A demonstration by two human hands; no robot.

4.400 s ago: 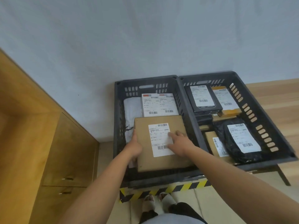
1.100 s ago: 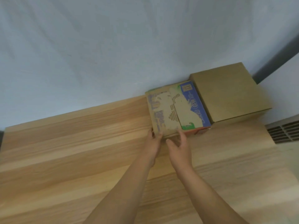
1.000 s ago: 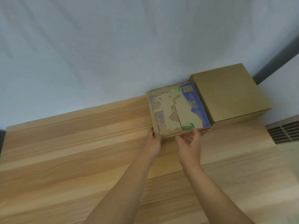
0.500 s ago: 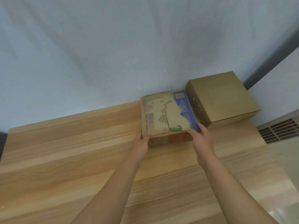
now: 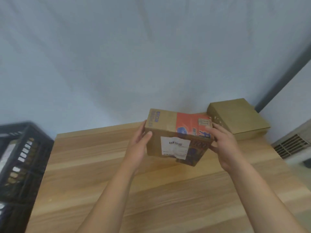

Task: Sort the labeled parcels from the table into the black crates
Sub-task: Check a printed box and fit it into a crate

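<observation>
I hold a printed cardboard parcel (image 5: 170, 125) with red and blue markings above the wooden table (image 5: 151, 190). Its white barcode label (image 5: 175, 147) faces me on the tilted front side. My left hand (image 5: 138, 147) grips the parcel's left end, thumb on the front face. My right hand (image 5: 223, 145) grips its right end, fingers curled round the corner. A plain brown parcel (image 5: 239, 118) lies on the table at the back right, against the wall. A black crate (image 5: 21, 158) shows at the left edge, blurred.
A pale grey wall (image 5: 151, 56) rises right behind the table. A grey vent grille (image 5: 292, 145) sits off the table's right side. The table's left edge meets the crate.
The printed parcel has been lifted off the table and tipped, so its labelled side now faces me. My view has swung left, bringing the black crate into sight.
</observation>
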